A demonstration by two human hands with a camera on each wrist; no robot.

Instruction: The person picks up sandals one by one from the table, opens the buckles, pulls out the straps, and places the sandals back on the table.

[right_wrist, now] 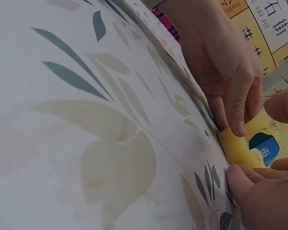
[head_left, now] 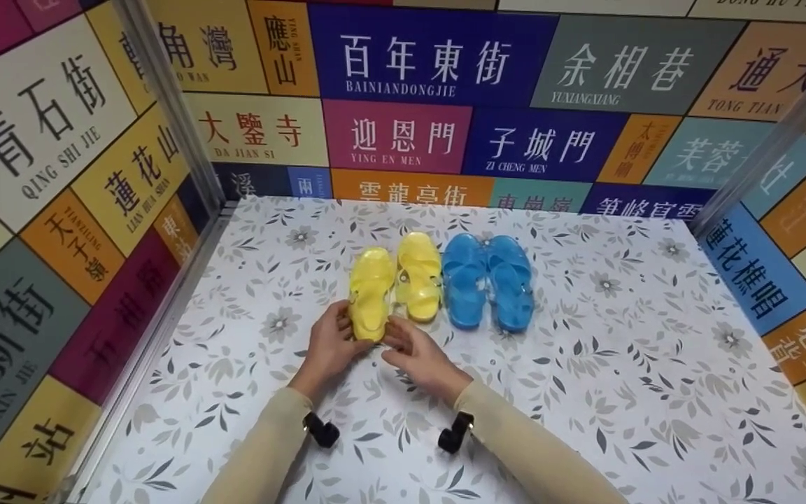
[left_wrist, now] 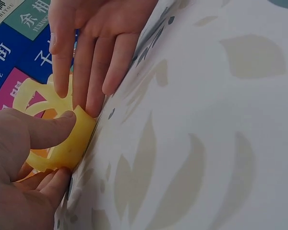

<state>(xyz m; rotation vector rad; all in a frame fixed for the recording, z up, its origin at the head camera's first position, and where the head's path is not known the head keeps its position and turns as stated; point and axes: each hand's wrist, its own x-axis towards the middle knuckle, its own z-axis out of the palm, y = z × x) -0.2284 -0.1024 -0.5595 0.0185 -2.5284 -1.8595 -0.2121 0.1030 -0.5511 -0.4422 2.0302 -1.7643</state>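
Two yellow sandals lie side by side on the patterned cloth in the head view. My left hand grips the heel of the left yellow sandal, and the left wrist view shows its thumb on the heel with fingers at the side. On the heel's other side is my right hand. Its fingers are extended and reach down against the sandal's edge. Just right of the gripped sandal lies the second yellow sandal, toe pointing away like the first.
A pair of blue sandals, the left one close against the right one, lies to the right of the yellow ones. Under everything spreads a white leaf-patterned cloth. Walls of colored sign panels enclose the back and both sides.
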